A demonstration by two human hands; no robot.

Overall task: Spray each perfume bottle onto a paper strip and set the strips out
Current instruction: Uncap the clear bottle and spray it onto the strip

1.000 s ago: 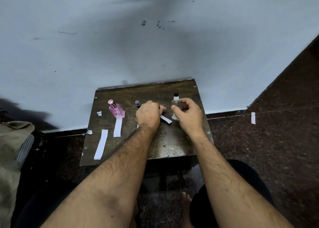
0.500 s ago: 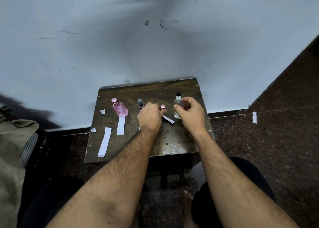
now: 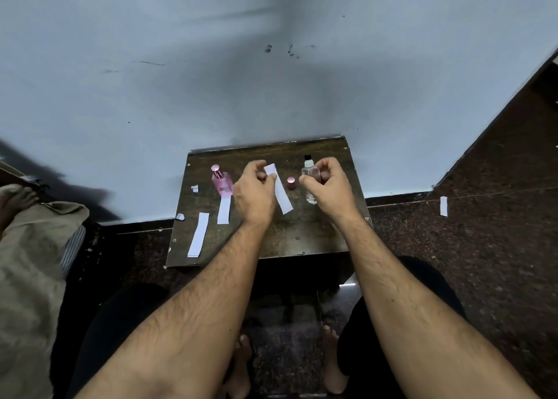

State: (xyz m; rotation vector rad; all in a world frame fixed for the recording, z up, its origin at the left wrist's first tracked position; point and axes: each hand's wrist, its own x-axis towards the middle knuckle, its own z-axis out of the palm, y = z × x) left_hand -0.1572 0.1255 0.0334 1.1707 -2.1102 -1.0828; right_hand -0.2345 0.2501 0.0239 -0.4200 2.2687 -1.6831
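Now our left hand point(image 3: 255, 191) pinches the upper end of a paper strip point(image 3: 279, 190) between curled fingers point(image 3: 260, 175), the strip slanting down toward five o'clock. Our right hand point(image 3: 330, 188) curls its fingers around the clear bottle point(image 3: 311, 178). Between the hands a small pink cap point(image 3: 291, 183) stands on the desk point(image 3: 302, 235). At nine o'clock from our left hand stands the pink bottle point(image 3: 222, 181), with two more strips point(image 3: 224, 209) point(image 3: 198, 234) below it.
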